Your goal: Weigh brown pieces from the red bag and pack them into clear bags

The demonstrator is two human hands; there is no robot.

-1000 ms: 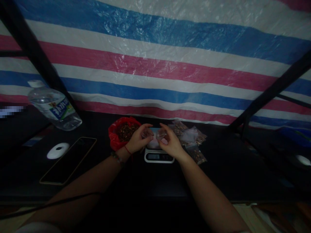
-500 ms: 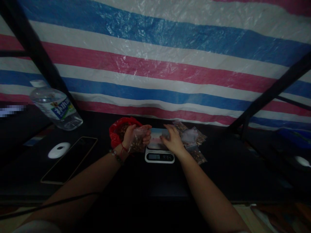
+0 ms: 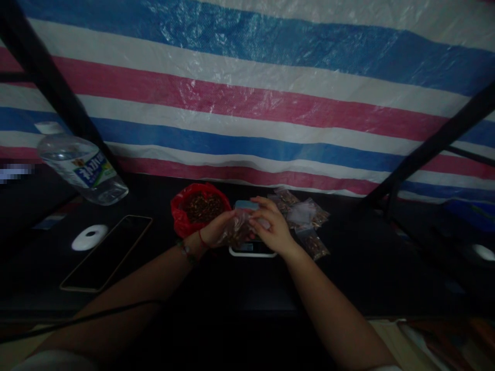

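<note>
Plastic bag [image 3: 235, 231] in both hands' fingers [image 3: 266, 212]

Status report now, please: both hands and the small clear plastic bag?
Left hand holding bag, dark bits inside. Right hand at its right side. Hands and bag partly hide white-rimmed digital scale.

Striped sheet [image 3: 247, 105] looks like woven plastic, crinkled & glossy. Red bag [image 3: 178, 212] & held baggie [image 3: 236, 226]: thin, wrinkled plastic, latter see-thru. Desk [image 3: 359, 263] smooth, matt; bottle [image 3: 85, 167] clear plastic w/ sheen.

The held bag [image 3: 235, 233] blocks the scale [image 3: 253, 253] from above, packets [image 3: 312, 243] its right, leaving the front passable.
</note>
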